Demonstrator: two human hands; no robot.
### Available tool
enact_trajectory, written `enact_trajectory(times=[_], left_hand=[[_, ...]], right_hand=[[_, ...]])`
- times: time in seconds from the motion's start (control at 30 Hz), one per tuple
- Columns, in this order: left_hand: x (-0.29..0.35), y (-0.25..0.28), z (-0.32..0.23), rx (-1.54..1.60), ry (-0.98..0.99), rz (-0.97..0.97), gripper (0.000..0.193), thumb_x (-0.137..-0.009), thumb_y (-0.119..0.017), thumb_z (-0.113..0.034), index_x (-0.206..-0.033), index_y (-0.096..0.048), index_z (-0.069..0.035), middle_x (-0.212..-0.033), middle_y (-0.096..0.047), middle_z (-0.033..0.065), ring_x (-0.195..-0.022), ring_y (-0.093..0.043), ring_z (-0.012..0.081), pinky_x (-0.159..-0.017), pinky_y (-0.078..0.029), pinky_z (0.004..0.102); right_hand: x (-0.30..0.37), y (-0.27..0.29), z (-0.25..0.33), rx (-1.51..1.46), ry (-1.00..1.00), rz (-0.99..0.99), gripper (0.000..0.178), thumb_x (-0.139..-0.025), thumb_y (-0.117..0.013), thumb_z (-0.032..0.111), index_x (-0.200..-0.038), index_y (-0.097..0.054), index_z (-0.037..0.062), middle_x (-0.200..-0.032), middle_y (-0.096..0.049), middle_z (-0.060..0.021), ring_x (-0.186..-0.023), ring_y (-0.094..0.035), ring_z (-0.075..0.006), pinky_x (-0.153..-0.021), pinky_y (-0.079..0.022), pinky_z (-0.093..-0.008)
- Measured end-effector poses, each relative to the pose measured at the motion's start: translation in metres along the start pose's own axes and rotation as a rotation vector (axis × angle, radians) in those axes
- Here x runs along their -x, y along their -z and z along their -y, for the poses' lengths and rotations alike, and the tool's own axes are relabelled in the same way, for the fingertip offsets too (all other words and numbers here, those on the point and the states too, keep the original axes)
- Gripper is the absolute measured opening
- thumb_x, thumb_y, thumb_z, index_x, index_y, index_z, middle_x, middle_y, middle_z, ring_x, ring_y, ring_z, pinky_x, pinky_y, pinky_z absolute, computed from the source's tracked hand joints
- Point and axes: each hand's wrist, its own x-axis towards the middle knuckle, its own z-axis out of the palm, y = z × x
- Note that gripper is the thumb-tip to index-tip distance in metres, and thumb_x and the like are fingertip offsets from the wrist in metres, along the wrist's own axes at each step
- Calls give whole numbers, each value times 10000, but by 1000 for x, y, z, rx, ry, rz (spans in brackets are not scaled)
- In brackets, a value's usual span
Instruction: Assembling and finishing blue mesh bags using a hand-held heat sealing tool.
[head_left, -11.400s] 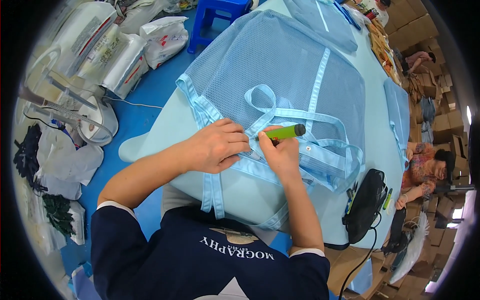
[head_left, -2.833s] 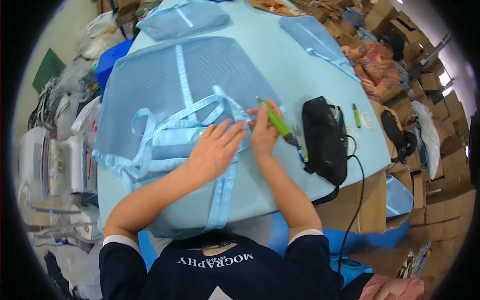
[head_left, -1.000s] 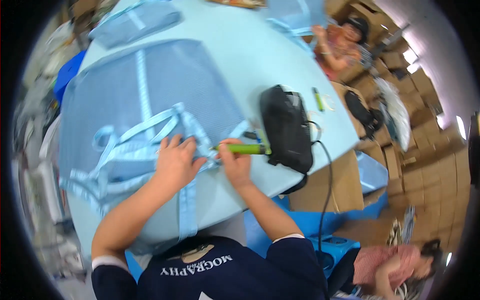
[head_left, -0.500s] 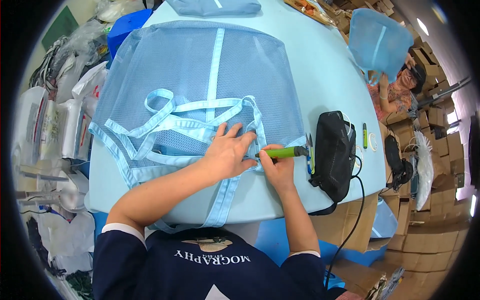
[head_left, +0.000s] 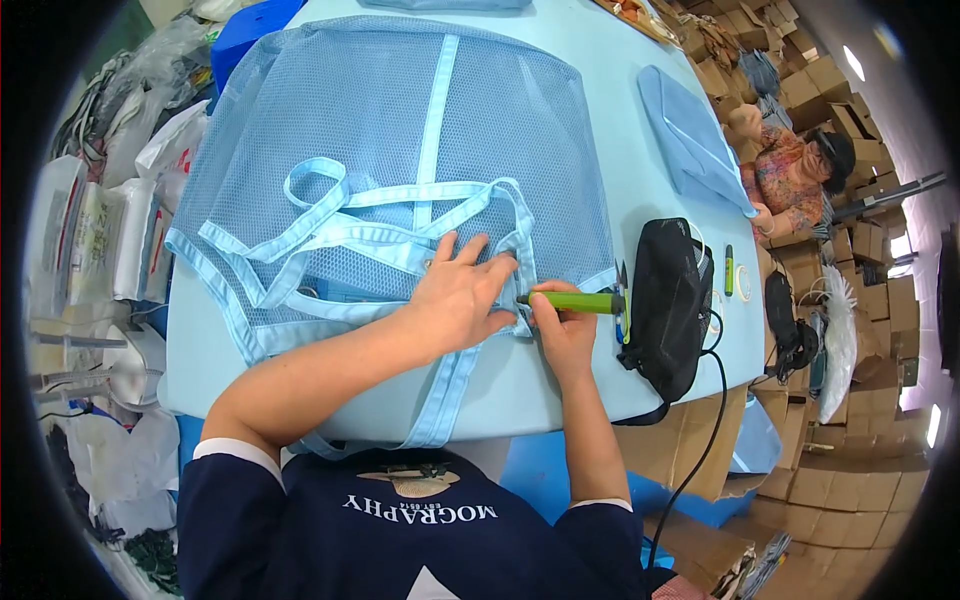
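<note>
A blue mesh bag [head_left: 360, 110] with light blue fabric trim lies spread over the table in front of me. Its straps [head_left: 440, 195] loop across its near part. My left hand [head_left: 462, 297] rests on the bag and straps, fingers spread flat. In my right hand [head_left: 566, 335] is a green marker [head_left: 582, 302], pinched near its dark tip. That tip points left and meets the trim at the bag's near right corner, just beside my left fingers. Whether it leaves a mark is too small to see.
A black mesh pouch [head_left: 660, 310] with a cable stands right of my right hand, thread snips [head_left: 622, 318] against it. Beyond lie another green marker [head_left: 729, 270] and a white ring [head_left: 742, 282]. At far right a person [head_left: 790, 180] handles a blue bag [head_left: 685, 130]. Cardboard boxes [head_left: 830, 480] pile up there.
The person at the right has lowered the blue bag from upright onto the table. My hands have barely moved; the marker is still at the trim. The view has shifted slightly.
</note>
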Motion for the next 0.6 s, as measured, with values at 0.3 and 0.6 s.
enact_trajectory(times=[0.3,0.6], left_hand=[[1,1,-2,-12,1,9,612,-707,-758,-290,-1193,-489,-32,-1087,-625,133,-1224,-448,371,-1031,-265,540],[-1,1,-2,-34,20,34,583,-700,-758,-277,-1169,-511,-33,-1118,-617,121,-1215,-455,369,-1026,-277,545]], right_hand=[[1,-3,5,-133,-1,-126,126,-860,-630,51,-975,-602,8,-800,-606,-17,-651,-546,-60,-582,-457,-199],[-5,-6,2,23,-31,-107,125,-843,-658,67,-933,-603,1,-764,-589,-7,-637,-508,-46,-549,-403,-201]])
